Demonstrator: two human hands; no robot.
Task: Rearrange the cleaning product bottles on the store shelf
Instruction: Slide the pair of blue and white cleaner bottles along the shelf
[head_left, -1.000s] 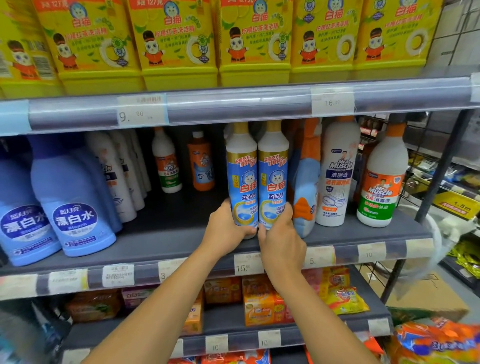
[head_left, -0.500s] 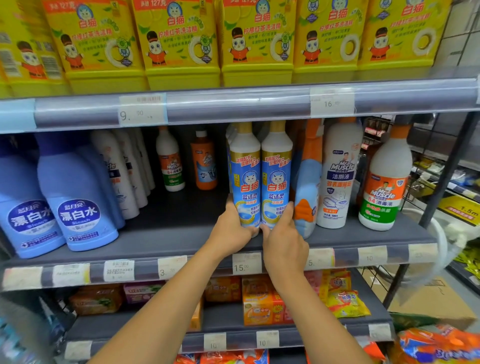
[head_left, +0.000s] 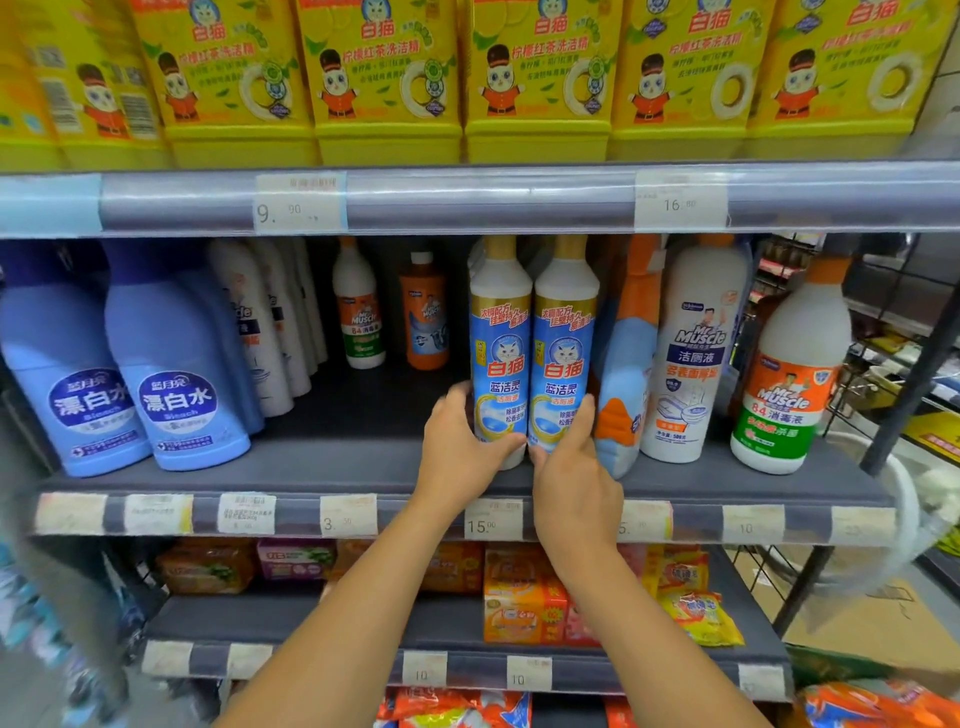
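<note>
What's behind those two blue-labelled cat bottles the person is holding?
Behind the two cat bottles, a sliver of another white bottle of the same shape peeks out at the left shoulder. The pair and both hands, left and right, hide how many more stand behind.

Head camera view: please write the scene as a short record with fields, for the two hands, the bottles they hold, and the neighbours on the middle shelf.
left hand: wrapped around base of left cat-label bottle
right hand: wrapped around base of right cat-label bottle
pair: upright, side by side, touching, at front of middle shelf
left neighbours: two blue bleach bottles, past an open gap
right neighbours: blue-orange spray bottle, then white Mr Muscle bottle
price tag below the pair: 15.00
</note>
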